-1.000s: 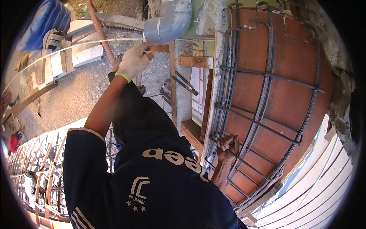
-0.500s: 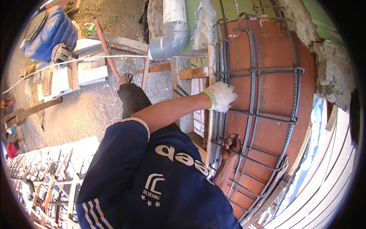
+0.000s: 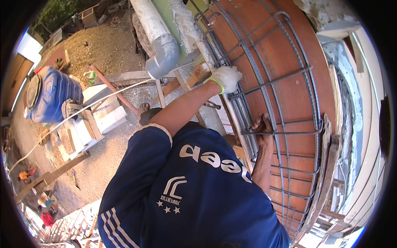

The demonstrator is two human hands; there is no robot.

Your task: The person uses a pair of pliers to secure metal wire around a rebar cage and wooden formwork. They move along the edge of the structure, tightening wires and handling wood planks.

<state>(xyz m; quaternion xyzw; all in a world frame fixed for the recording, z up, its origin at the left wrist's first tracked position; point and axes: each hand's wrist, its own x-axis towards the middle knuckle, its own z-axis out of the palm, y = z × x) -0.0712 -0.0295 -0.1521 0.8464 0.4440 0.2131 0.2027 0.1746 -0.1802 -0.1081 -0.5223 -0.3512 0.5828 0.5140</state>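
A cage of steel rebar with ribbed long bars and crossing stirrups stands against a reddish-brown form panel. My left hand, in a white knit glove with a green cuff, is closed over the bundled long bars at the cage's left side. The glove covers its fingertips. Lower and to the right, my bare right hand reaches in among the bars beside a stirrup. Its fingers are curled and pressed together; whatever they pinch is too small to tell.
A grey pipe elbow hangs off the wall, left of the cage. Below lie a blue barrel, pale blocks and a reddish pole. A white cord crosses the left side. Rough timber runs along the cage's right edge.
The view has turned and shifted, so the cage leans more and more ground shows at upper left. Both hands keep their places on the cage, with the right fingers slightly rearranged.
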